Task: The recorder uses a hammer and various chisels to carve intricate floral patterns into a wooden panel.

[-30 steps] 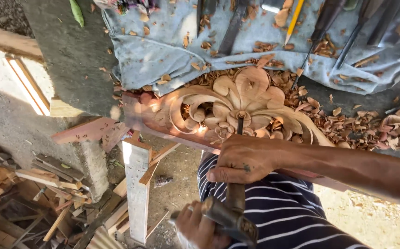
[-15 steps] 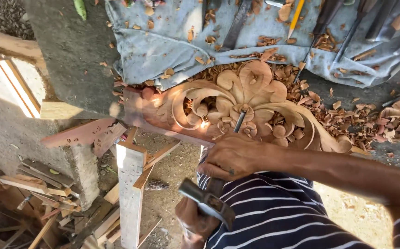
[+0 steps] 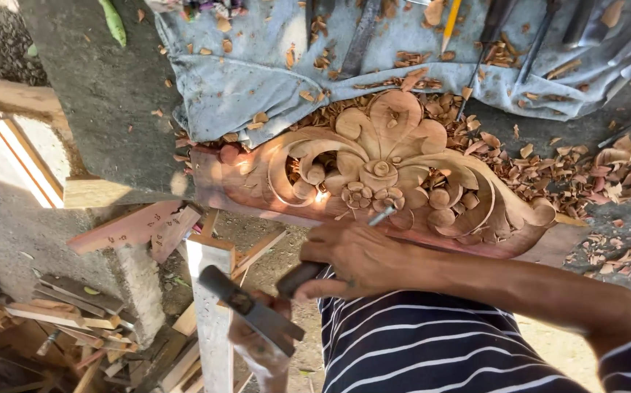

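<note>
Mallet [image 3: 253,309] lower, clear of chisel [image 3: 330,255]

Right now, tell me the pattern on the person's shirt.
The shirt is dark navy with thin white horizontal stripes, seen best in the head view.

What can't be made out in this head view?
- Chisel tip: too small to tell where it meets the carved panel.
- Chisel handle: mostly covered by the right hand.
- Left hand: blurred, cut by the bottom edge, partly behind the hammer.
- Tools on the cloth: cut off by the top edge.
</note>
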